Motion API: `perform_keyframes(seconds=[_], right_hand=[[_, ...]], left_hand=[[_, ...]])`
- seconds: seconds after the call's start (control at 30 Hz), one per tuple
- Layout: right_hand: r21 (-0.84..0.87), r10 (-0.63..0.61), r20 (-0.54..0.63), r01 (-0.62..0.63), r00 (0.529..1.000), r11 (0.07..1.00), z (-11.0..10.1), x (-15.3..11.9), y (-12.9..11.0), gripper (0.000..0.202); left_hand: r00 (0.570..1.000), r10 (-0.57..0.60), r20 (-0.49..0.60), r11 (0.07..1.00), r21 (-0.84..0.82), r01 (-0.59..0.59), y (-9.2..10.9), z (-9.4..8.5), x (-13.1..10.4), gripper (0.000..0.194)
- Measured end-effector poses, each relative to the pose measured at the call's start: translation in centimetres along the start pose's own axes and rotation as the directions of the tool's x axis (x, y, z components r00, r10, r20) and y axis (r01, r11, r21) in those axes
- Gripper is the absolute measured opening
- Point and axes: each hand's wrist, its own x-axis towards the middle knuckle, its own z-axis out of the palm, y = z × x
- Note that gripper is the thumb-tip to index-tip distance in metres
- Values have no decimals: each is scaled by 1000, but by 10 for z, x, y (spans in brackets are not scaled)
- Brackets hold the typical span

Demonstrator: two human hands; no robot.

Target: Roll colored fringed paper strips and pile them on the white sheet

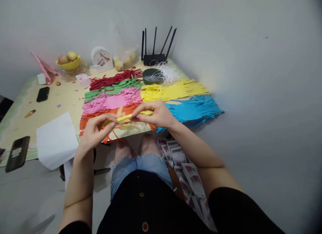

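Observation:
Between my two hands a narrow twisted strip of yellow tissue paper (124, 118) is stretched, above the table's front edge. My left hand (97, 130) pinches its left end, and my right hand (157, 114) is closed on the right end, where a yellow tip sticks out. Under and beyond my hands lie stacks of fringed tissue paper: orange (87, 121), pink (115, 101), green (117, 89) and dark red (113, 80). To the right are a yellow fringed stack (179, 90) and a blue fringed stack (191, 109).
A dark green bowl (151, 76) and white strings (169, 73) sit behind the stacks, near a black router (154, 59). White paper (57, 140) and a phone (17, 154) lie left. A yellow fruit bowl (68, 63) stands at the back. Packets (193, 180) fill the floor at right.

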Motion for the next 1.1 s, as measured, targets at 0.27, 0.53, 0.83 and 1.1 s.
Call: perform_keyframes(seconds=[0.27,0.53,0.83,1.1], right_hand=[[-334,-254,217,316,942,888,-2,3,-15,22],[-505,-228,280,345,932,791,-10,-11,-5,26],[62,237,366,-278,900,959,3,26,11,36],[423,205,137,-244,969,873,33,24,32,38]], left_hand=[[971,80,227,965,225,-132,13,-1,18,22],[931,350,103,747,569,-344,-11,-2,16,17],[661,746,83,371,772,-516,-38,1,7,34],[726,607,-324,720,610,-330,-54,33,12,16]])
